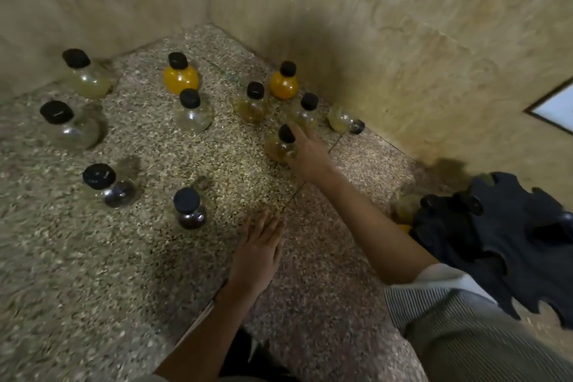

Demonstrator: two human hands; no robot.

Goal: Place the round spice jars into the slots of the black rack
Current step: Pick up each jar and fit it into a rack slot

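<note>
Round spice jars with black caps stand scattered over the speckled stone counter [93, 257], which runs into a corner of tan walls. The person's right hand [305, 153] reaches out to an amber jar [280, 146] near the corner, fingers wrapped around its right side, the forefinger stretched up past the cap; the grip looks partly closed about the glass, though blur hides how firmly it presses. The left hand [259, 250] lies flat on the counter, fingers together and straight, holding nothing, just right of a dark-filled jar [189, 209]. Two bright orange jars [181, 77] stand toward the back wall, and one pale jar [344, 119] lies on its side against the right wall. The black rack [496, 245] sits at the right edge, well apart from the reaching hand, with what looks like a capped jar already tucked in its near end.
</note>
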